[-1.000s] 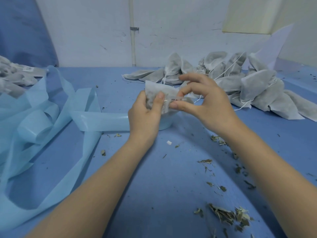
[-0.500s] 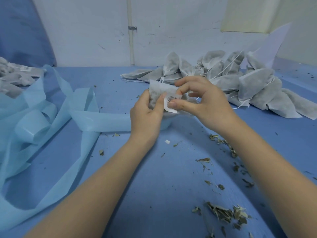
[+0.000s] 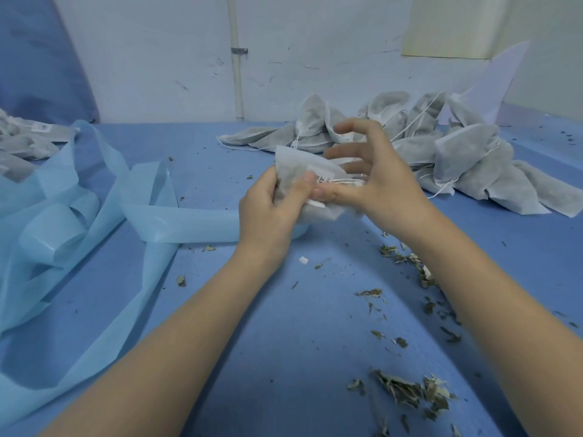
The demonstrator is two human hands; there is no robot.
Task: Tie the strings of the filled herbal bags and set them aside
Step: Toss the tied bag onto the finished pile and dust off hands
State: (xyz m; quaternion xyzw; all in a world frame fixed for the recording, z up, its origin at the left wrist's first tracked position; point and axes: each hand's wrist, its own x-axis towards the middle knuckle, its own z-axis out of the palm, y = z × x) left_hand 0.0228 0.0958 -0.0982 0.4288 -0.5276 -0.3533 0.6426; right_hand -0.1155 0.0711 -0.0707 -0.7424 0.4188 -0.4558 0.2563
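A small white herbal bag (image 3: 295, 167) with a printed label is held above the blue table (image 3: 252, 342). My left hand (image 3: 271, 209) grips it from the left, thumb pressed on its front. My right hand (image 3: 372, 178) is at the bag's right side; its thumb lies along the white strings (image 3: 345, 182) that run across the bag, while the other fingers are spread and blurred above. Whether the thumb pinches the strings I cannot tell.
A heap of grey bags with strings (image 3: 441, 149) lies at the back right. More bags (image 3: 22, 143) sit at the far left. Light blue fabric strips (image 3: 79, 216) curl over the left side. Loose dried herb bits (image 3: 407, 389) litter the table at the right.
My right hand's fingers have uncurled and spread out above the bag. The bag has tilted and dropped a little toward the table.
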